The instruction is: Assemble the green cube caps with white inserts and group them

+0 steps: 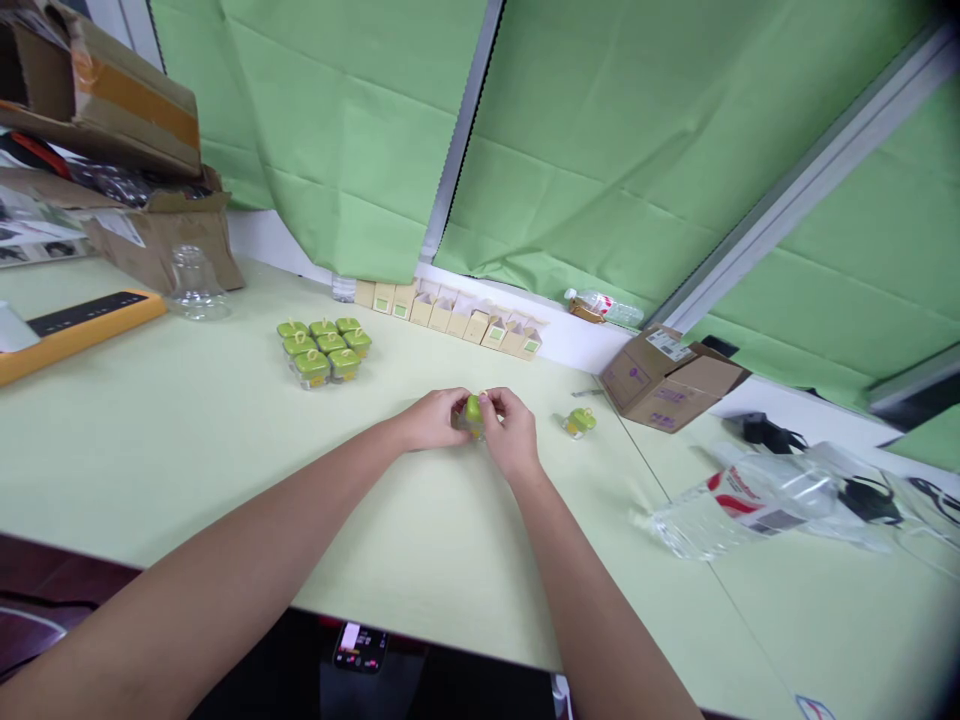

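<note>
Reference landmark: the row of small tan cardboard cartons [457, 322], standing along the far side of the pale green table [420, 560].

My left hand [439, 418] and right hand [510, 430] meet on the near side of the row, opposite its right half. Between them is the small clear container with a green lid [472, 410] — gripped from both sides. My left fingers close around its left side; my right thumb and fingers are pinched narrow at the lid. The fingers hide most of its body.

Eight matching green-lidded clear containers [330, 343] stand grouped to the left of the row and nearer to me. They stand close together, yellow loops on the lids. One single green-lidded container [580, 422] stands to the right of the row, also on its near side, close to my right hand.

Surrounding items: right of the row, a brown cardboard box [645, 378]; farther right and nearer to me, a large clear plastic bottle with a red-and-white label [739, 500], lying on its side. Left of the row — a clear wide-based bottle [196, 288], then an orange-and-black power strip [90, 335]. Behind the row hangs a green fabric curtain [337, 130].
</note>
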